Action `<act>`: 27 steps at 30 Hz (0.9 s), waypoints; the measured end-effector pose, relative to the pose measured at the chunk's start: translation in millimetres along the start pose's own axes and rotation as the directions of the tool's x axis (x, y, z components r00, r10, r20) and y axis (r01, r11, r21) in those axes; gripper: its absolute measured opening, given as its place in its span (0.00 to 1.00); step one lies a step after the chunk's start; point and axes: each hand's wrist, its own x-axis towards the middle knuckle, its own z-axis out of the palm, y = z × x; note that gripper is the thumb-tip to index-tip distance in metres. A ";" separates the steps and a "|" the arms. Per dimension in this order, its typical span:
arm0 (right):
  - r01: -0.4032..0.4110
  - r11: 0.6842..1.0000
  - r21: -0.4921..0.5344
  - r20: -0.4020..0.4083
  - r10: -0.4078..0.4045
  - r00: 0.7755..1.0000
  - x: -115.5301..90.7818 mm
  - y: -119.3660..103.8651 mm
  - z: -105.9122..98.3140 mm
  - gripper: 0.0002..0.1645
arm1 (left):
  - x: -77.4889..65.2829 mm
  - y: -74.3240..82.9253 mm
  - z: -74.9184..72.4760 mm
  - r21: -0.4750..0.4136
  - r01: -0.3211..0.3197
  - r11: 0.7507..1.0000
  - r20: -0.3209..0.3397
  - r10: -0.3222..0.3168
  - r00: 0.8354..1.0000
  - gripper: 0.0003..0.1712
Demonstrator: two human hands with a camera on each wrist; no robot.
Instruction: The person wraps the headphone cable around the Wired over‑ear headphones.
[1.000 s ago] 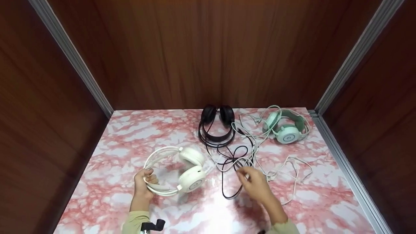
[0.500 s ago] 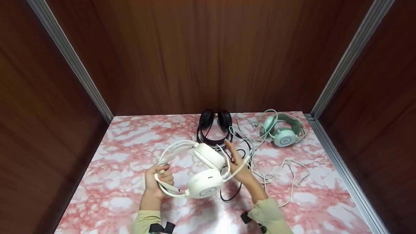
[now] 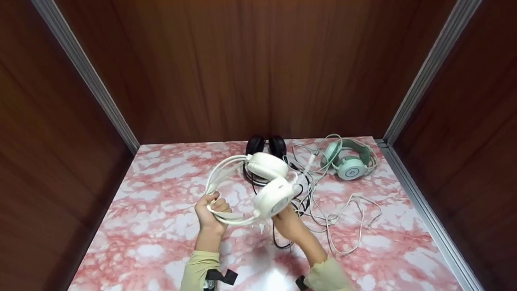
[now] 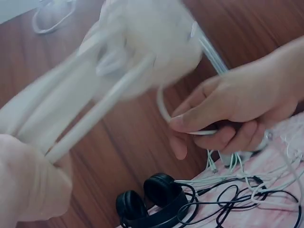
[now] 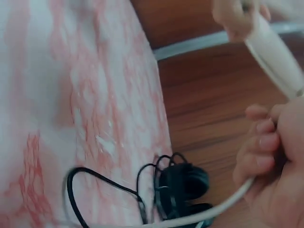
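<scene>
A: Take the white headphones (image 3: 267,166) as the dial's centre, with twelve toward the back wall (image 3: 258,72). How do the hands stand?

B: At eight o'clock the left hand (image 3: 209,214) has its fingers curled round the headband (image 4: 57,102), holding the headphones up over the tabletop (image 3: 149,250). Between four and five, the right hand (image 3: 288,224) pinches a white cable (image 4: 163,107) between thumb and bent fingers — the left wrist view shows that best.

A: What differs from a second ago?

B: The white headphones sit farther toward two o'clock, and now partly cover the black headphones (image 3: 255,146), which lie just past twelve. The right hand is away from the tangled cables (image 3: 332,222), toward four, and beside the nearer ear cup (image 3: 272,198) instead. The green headphones (image 3: 350,169), between two and three, lie where they did.

A: And the surface, the room?

B: The tabletop is marbled pink and white, with bright glare near six. Beyond it the back wall is dark wood grain; grey metal rails (image 3: 87,76) run up the corners at ten and two.
</scene>
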 end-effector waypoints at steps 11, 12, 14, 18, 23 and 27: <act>0.036 0.973 -0.229 0.213 0.014 0.977 -5.2 -28.5 -42.9 0.11 | 26.9 -24.3 -1.1 0.577 -0.514 0.634 -0.124 0.691 0.712 0.12; 0.033 0.977 -0.210 0.241 0.019 0.970 -5.8 -29.6 -49.7 0.12 | 25.7 -23.4 0.1 0.638 -0.520 0.567 -0.099 0.730 0.676 0.10; 0.021 0.985 -0.173 0.290 0.031 0.957 -7.3 -31.7 -63.9 0.12 | 25.2 -19.8 -1.3 0.745 -0.515 0.423 -0.031 0.794 0.607 0.08; 0.013 0.991 -0.134 0.345 0.034 0.938 -8.7 -35.5 -94.9 0.16 | 36.2 -9.7 -16.2 0.841 -0.509 0.181 0.119 0.857 0.502 0.07; -0.035 0.995 -0.094 0.334 0.064 0.940 -10.3 -40.4 -134.2 0.15 | 45.7 7.6 -27.8 0.865 -0.501 -0.040 0.275 0.871 0.406 0.08; -0.011 0.997 -0.071 0.284 0.031 0.958 -11.3 -39.3 -155.3 0.13 | 43.3 21.6 -29.1 0.865 -0.476 -0.157 0.356 0.862 0.361 0.09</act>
